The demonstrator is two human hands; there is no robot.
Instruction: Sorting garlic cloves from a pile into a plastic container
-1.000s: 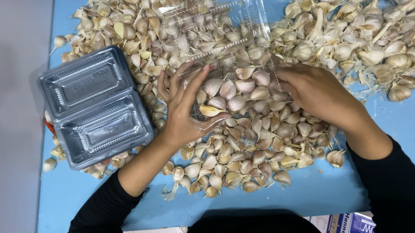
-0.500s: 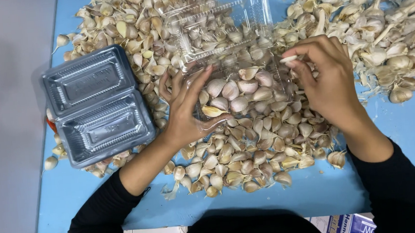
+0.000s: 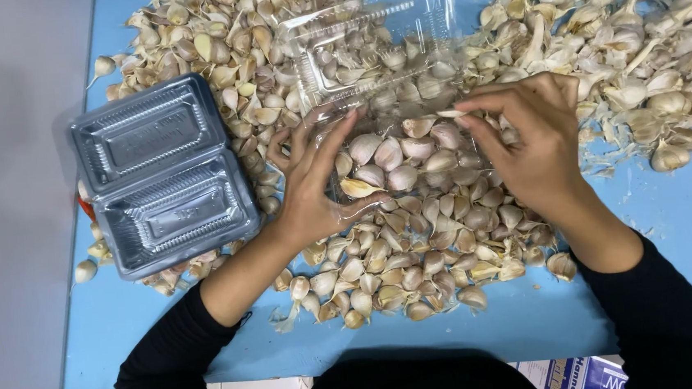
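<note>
Blue table (image 3: 678,226) fills the view, grey floor strip down its left side. Garlic clove pile (image 3: 415,238) covers most of the top, from top-left across to the husks and stalks at far right.

Stacked clear clamshell boxes (image 3: 159,175), empty, sit closed at the left edge of the pile; same spot as in both earlier frames.

Open clear clamshell (image 3: 379,93) sits mid-pile: lid half flipped up and away, tray half nearer the body, holding larger cloves (image 3: 396,153). Position unchanged vs. earlier.

What changed: a second ago the right hand (image 3: 535,142) lay lower on the pile to the right of the tray, fingers down in the cloves. Half a second ago it had lifted to the tray's right edge. Now it sits at the tray's upper right corner, fingers bent, thumb and index pinched on a single clove (image 3: 448,114) just above the tray contents.

Left hand (image 3: 316,176): hasn't moved across all three frames. Palm down, fingers spread and extended, pressing the tray's left wall and rim; thumb runs along the near edge. Open hand, bracing rather than closed around anything.

Both forearms in black sleeves (image 3: 163,373), angled in from the bottom corners, wrists bare.
</note>
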